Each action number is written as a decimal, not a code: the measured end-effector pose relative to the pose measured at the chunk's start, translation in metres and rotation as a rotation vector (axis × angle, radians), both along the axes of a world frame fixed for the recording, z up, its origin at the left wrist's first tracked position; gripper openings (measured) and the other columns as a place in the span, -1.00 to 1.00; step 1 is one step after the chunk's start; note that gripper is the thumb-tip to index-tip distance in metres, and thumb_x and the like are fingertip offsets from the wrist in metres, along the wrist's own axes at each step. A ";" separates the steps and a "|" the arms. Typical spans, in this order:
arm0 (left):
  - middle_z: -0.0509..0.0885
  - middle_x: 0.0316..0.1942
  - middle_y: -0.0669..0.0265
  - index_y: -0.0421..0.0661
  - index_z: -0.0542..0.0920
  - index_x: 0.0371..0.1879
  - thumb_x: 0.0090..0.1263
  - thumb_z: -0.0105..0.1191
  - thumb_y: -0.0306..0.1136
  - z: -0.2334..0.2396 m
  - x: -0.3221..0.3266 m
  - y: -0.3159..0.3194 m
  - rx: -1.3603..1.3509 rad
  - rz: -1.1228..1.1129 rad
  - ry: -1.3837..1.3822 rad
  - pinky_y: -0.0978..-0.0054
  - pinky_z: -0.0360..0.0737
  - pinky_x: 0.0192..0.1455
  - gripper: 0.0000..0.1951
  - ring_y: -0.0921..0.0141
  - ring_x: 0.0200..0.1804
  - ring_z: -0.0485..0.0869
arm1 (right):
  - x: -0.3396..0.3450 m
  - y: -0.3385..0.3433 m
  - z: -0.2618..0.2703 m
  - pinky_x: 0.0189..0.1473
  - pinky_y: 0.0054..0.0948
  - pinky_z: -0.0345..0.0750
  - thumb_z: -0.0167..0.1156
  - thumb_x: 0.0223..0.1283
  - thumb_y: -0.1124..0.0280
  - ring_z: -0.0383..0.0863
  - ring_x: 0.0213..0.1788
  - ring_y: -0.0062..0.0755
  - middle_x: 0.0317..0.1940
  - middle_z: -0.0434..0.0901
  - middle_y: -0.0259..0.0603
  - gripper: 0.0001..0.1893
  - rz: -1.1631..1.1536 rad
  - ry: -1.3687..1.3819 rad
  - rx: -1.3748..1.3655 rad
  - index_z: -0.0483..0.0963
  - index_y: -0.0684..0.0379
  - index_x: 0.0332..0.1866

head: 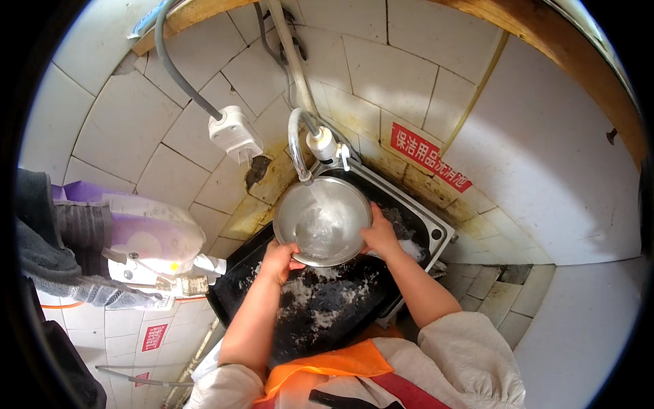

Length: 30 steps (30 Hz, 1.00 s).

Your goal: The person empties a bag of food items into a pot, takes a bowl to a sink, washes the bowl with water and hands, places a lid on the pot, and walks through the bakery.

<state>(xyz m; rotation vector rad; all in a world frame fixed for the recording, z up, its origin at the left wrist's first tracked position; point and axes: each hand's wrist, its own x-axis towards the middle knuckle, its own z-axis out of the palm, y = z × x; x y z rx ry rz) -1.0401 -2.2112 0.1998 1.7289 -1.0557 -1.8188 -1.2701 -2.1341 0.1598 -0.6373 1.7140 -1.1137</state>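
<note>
A round stainless steel basin is held up between my hands beneath the running faucet. Water streams from the curved spout into it. My left hand grips the near left rim, thumb over the edge. On the right side, my right hand grips the rim. Below the basin lies a large black tray, wet and spotted with whitish foam, set over part of a metal sink. White suds and a dark, wet mass show in the sink beside my right wrist. The basin hides part of the tray.
A white plug hangs on a grey cable left of the faucet. Grey towels, a purple-and-white plastic bag and a brush are at the left. Tiled walls meet behind the sink; a red sign bears writing. White panels stand right.
</note>
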 end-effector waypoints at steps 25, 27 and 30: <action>0.64 -0.34 0.20 -0.26 0.37 0.14 0.27 0.06 -0.47 0.022 0.033 0.002 -0.051 -0.196 -0.067 0.56 0.65 -0.44 -0.57 0.40 -0.43 0.67 | 0.023 0.004 -0.001 -0.64 -0.32 0.59 0.06 -0.11 0.61 0.67 -0.51 -0.11 -0.14 0.57 0.17 -0.29 -0.058 0.091 -0.055 0.15 0.28 0.31; 0.63 -0.23 0.17 -0.27 0.36 0.14 0.31 0.05 -0.45 0.011 0.027 0.000 0.014 -0.154 0.086 0.46 0.70 -0.30 -0.59 0.37 -0.35 0.68 | 0.006 0.000 -0.004 -0.62 -0.32 0.60 0.05 -0.10 0.60 0.66 -0.54 -0.13 -0.25 0.61 0.15 -0.31 -0.048 0.218 -0.061 0.18 0.27 0.30; 0.62 -0.14 0.19 -0.25 0.37 0.13 0.33 0.04 -0.42 0.009 0.023 0.001 0.052 -0.107 0.227 0.35 0.69 -0.15 -0.60 0.35 -0.26 0.68 | -0.001 -0.004 0.015 -0.62 -0.32 0.59 0.06 -0.09 0.58 0.66 -0.55 -0.15 -0.32 0.62 0.13 -0.35 -0.042 0.315 -0.095 0.23 0.27 0.28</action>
